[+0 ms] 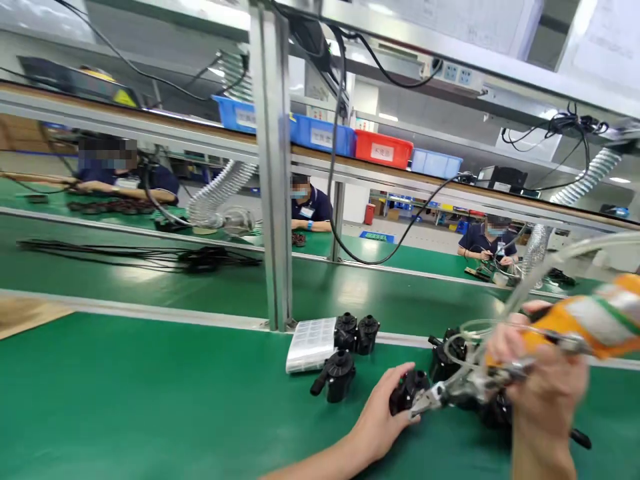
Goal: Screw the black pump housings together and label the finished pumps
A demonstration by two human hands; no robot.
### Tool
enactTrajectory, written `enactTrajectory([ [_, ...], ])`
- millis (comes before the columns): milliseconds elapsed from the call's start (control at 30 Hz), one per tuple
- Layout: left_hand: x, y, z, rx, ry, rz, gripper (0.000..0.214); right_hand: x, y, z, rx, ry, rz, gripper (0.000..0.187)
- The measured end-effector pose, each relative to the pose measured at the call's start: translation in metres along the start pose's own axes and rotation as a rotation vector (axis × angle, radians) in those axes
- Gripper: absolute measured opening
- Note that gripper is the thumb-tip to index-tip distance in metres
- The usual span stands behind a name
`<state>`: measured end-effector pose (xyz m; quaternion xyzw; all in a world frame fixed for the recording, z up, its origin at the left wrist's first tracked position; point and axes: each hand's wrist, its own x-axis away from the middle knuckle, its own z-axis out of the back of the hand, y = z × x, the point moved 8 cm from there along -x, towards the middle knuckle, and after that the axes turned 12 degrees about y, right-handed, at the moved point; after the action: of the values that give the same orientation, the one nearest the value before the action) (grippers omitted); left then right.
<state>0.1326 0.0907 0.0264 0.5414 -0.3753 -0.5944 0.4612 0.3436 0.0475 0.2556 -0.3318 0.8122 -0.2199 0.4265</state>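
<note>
My left hand [383,410] is wrapped around a small black pump-like part [411,390] on the green bench, thumb in front and fingers behind. In my right hand [547,373] is an orange hand-held power tool [585,320] with a silver and green band, blurred by motion. Its metal nose [430,398] points left and meets the front of the part in my left hand. Thin clear tubing [463,343] loops by the tool. More black parts [447,357] stand behind and partly under the right hand, half hidden.
Left of my hands stand a black part with a side spout [337,377], two more behind it [367,333] and a white gridded pack [311,343]. A metal post [273,167] rises from the bench. Above run a shelf with bins [384,150] and a hanging cable [370,262]. Co-workers sit opposite.
</note>
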Motion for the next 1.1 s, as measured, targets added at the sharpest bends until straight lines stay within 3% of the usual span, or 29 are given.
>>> enactTrajectory([
  [100, -0.012, -0.004, 0.005, 0.121, 0.041, 0.076, 0.089, -0.014, -0.024, 0.034, -0.165, 0.103, 0.052, 0.059],
  [200, -0.025, 0.028, 0.019, 0.033, -0.011, -0.014, 0.072, -0.014, -0.032, 0.038, -0.138, 0.133, -0.001, 0.055],
  [300, -0.037, 0.079, 0.058, -0.349, -0.004, -0.230, 0.027, -0.011, -0.038, 0.027, -0.056, 0.136, 0.011, 0.054],
  [367, -0.047, 0.096, 0.102, -0.550, 0.089, -0.191, 0.020, -0.012, -0.038, 0.019, -0.019, 0.141, 0.012, 0.055],
  [433, -0.051, 0.101, 0.136, -0.620, 0.102, -0.111, 0.024, -0.012, -0.033, 0.013, -0.010, 0.147, -0.004, 0.055],
  [500, -0.051, 0.096, 0.150, -0.637, 0.035, -0.045, 0.027, -0.012, -0.027, 0.008, -0.019, 0.135, -0.005, 0.054],
  [600, -0.043, 0.086, 0.128, -0.632, -0.115, 0.007, 0.030, -0.009, -0.014, 0.001, -0.029, 0.095, -0.008, 0.052],
  [700, -0.028, 0.074, 0.070, -0.547, -0.243, 0.020, 0.031, -0.005, 0.002, -0.003, -0.007, 0.065, -0.028, 0.053],
  [767, -0.017, 0.063, 0.035, -0.423, -0.231, 0.033, 0.035, -0.003, 0.011, -0.005, 0.031, 0.039, -0.043, 0.052],
  [833, -0.008, 0.047, 0.015, -0.270, -0.168, 0.055, 0.046, -0.002, 0.018, -0.006, 0.090, 0.022, -0.047, 0.051],
  [967, 0.003, 0.015, 0.004, -0.035, -0.162, 0.113, 0.062, -0.005, 0.020, -0.002, 0.173, 0.057, 0.006, 0.048],
  [1100, 0.004, 0.010, 0.006, 0.041, -0.212, 0.159, 0.060, -0.008, 0.022, -0.004, 0.178, 0.052, 0.037, 0.046],
])
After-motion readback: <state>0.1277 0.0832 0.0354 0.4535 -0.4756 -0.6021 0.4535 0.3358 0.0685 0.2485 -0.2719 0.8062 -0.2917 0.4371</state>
